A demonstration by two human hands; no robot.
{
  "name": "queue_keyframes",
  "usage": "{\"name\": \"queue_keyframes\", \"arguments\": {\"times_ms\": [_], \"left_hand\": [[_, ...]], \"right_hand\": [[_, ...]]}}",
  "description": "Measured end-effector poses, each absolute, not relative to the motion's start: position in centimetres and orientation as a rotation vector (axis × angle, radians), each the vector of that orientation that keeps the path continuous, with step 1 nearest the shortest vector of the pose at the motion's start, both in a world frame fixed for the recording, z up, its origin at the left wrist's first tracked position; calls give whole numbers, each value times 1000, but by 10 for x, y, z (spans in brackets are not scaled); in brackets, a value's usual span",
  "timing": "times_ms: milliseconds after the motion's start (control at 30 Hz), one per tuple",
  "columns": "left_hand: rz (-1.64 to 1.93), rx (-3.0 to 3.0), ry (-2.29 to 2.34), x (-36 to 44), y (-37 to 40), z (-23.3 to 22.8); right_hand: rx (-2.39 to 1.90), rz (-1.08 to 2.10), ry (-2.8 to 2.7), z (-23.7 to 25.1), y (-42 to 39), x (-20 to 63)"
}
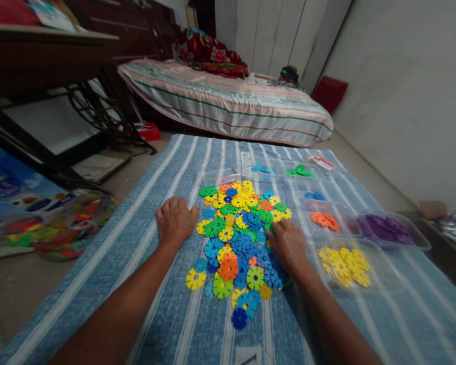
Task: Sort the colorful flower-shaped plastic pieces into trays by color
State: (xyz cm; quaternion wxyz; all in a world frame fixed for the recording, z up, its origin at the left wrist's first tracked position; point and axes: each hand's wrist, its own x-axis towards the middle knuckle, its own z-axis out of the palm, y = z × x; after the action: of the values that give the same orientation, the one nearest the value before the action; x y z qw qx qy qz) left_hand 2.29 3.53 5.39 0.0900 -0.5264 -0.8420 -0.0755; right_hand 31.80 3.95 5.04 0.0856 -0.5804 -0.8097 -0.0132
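A loose heap of flat, notched plastic discs (243,245) in yellow, blue, green and orange lies on the striped cloth. My left hand (177,219) rests on the cloth just left of the heap, thumb apart from the fingers, holding nothing. At the heap's right edge is my right hand (288,244), its bent fingers close together against the discs. Whatever lies between those fingertips is hidden. Clear containers to the right hold sorted discs: yellow discs (345,264), orange discs (325,221), purple discs (388,228) and dark blue discs (314,195).
Farther back, clear containers hold light blue pieces (262,169) and green pieces (300,171). A small red-and-white packet (322,162) lies by the far right corner. Beyond the table stands a bed (228,104). Bags of colourful pieces (76,225) are on the left.
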Motion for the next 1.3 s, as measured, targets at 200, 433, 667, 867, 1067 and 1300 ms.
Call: {"name": "queue_keyframes", "arguments": {"times_ms": [200, 433, 667, 867, 1067, 1300], "left_hand": [[-236, -1563, -2508, 19, 37, 51], [-209, -1574, -2498, 19, 37, 51], [-191, -1554, -2467, 20, 36, 52], [-229, -1565, -2501, 22, 34, 53], [-250, -1556, -2501, 22, 35, 52], [-259, -1563, -2505, 23, 35, 52]], "right_hand": [[-1528, -110, -2394, 51, 34, 327], [-1348, -111, -2572, 85, 68, 344], [-1648, -556, -2120, 158, 168, 366], [-1541, -256, -2095, 133, 133, 357], [-1456, 222, -2370, 85, 60, 330], [-1282, 323, -2427, 61, -4, 302]]}}
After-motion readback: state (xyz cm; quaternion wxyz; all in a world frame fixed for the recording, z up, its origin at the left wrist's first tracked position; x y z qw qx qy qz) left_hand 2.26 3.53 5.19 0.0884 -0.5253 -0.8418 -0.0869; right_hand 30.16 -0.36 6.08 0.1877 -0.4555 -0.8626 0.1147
